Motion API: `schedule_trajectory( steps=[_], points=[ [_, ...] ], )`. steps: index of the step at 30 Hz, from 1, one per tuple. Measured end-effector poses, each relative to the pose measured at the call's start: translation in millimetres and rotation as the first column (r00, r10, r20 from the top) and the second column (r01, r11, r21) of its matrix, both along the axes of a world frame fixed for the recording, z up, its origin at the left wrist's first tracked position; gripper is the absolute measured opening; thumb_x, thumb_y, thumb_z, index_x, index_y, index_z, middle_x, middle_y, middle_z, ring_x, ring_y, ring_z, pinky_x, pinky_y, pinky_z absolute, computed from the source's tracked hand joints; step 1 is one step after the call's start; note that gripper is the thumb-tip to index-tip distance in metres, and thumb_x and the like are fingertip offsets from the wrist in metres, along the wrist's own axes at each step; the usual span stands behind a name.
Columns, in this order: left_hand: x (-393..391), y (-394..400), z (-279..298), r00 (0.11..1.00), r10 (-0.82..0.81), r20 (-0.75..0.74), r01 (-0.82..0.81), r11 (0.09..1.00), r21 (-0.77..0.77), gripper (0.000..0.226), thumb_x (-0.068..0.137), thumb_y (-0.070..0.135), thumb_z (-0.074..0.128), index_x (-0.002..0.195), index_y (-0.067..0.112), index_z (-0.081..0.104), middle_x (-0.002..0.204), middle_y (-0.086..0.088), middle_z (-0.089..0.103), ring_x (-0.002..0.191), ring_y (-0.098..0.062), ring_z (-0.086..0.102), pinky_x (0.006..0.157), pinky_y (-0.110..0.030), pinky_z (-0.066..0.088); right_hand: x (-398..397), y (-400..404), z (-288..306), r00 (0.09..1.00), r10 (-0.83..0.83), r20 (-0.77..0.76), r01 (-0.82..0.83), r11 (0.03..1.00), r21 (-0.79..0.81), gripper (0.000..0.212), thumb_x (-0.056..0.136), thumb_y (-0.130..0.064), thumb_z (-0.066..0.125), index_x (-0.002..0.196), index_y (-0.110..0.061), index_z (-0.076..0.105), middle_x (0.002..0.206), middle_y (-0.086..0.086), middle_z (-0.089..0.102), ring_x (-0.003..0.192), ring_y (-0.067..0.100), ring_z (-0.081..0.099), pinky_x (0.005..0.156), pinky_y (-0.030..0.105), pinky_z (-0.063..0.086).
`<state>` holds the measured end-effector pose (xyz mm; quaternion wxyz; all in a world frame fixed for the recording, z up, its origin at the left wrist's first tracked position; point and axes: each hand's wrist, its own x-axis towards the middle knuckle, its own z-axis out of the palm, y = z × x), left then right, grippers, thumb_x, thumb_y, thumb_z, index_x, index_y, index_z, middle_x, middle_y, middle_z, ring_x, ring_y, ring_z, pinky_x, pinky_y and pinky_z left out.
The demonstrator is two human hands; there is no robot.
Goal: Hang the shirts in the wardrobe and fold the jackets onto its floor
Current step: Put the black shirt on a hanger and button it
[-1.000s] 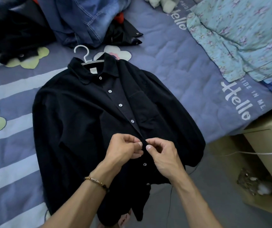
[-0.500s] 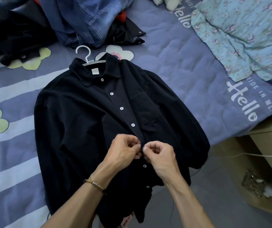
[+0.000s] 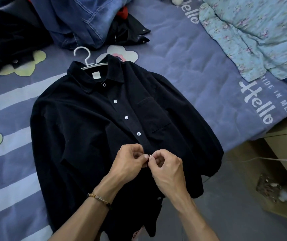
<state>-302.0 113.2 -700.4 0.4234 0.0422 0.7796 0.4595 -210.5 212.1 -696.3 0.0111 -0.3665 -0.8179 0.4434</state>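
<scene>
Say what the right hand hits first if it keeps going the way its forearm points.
Likely the left hand: the right hand already meets its fingertips at the black shirt placket. Depth is unclear.

A dark navy button-front corduroy shirt (image 3: 90, 129) is lying face-up on a white plastic hanger (image 3: 85, 58), its upper buttons fastened.

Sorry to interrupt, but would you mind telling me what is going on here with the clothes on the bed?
A person is buttoning a dark shirt that lies on the bed with a white hanger in its collar. The left hand and right hand pinch the placket at a button midway down; the buttons above look fastened. Jeans and dark garments are piled behind.
</scene>
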Motion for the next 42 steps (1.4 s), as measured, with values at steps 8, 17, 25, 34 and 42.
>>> schedule_trajectory(
  steps=[8,17,25,34,42],
  points=[
    [-5.2,-1.0,-2.2,0.990,-0.121,-0.077,0.122,0.992,0.017,0.018,0.089,0.012,0.070,0.075,0.016,0.058,0.066,0.001,0.071,0.066,-0.012,0.072,0.074,-0.035,0.060,-7.8,6.5,1.6,0.983,-0.133,0.127,0.164,0.945,-0.283,0.016,0.083,-0.021,0.071,0.071,-0.012,0.064,0.062,-0.004,0.059,0.055,0.004,0.053,0.054,0.026,0.048],
    [-9.9,-4.0,-11.2,0.982,-0.167,-0.083,0.172,0.984,0.055,0.018,0.088,0.008,0.070,0.073,0.010,0.060,0.063,-0.004,0.070,0.063,-0.017,0.070,0.069,-0.035,0.061,-3.6,15.9,-5.7,0.986,-0.122,0.112,0.155,0.915,-0.371,0.017,0.087,-0.018,0.068,0.072,-0.010,0.066,0.058,-0.006,0.056,0.058,0.008,0.053,0.060,0.032,0.053],
    [0.8,6.8,-23.5,1.000,-0.017,0.020,0.014,0.993,0.115,0.016,0.091,0.008,0.066,0.078,0.015,0.060,0.066,0.001,0.070,0.073,-0.014,0.072,0.069,-0.028,0.060,40.5,-3.1,-23.0,0.977,0.016,0.212,-0.025,0.999,0.042,0.030,0.077,-0.032,0.075,0.096,-0.031,0.052,0.086,-0.014,0.058,0.085,0.003,0.058,0.076,0.024,0.049],
    [56.1,-3.2,-25.4,0.841,-0.333,-0.426,0.296,0.943,-0.154,0.012,0.085,0.034,0.071,0.097,0.032,0.070,0.064,0.015,0.062,0.065,-0.003,0.061,0.061,-0.017,0.044,62.8,21.9,-27.2,0.961,-0.258,0.104,0.269,0.955,-0.121,0.014,0.082,-0.017,0.077,0.077,-0.024,0.065,0.073,-0.006,0.068,0.072,0.006,0.065,0.063,0.016,0.050],
    [62.8,11.2,-37.4,0.719,-0.556,-0.417,0.371,0.814,-0.447,0.009,0.095,0.023,0.053,0.098,0.022,0.061,0.095,0.006,0.061,0.083,-0.018,0.062,0.071,-0.034,0.052,72.4,27.4,-25.1,0.970,-0.189,0.156,0.211,0.968,-0.138,0.009,0.090,-0.016,0.069,0.086,-0.023,0.070,0.096,-0.009,0.062,0.086,0.001,0.061,0.073,0.009,0.046]
  ],
)
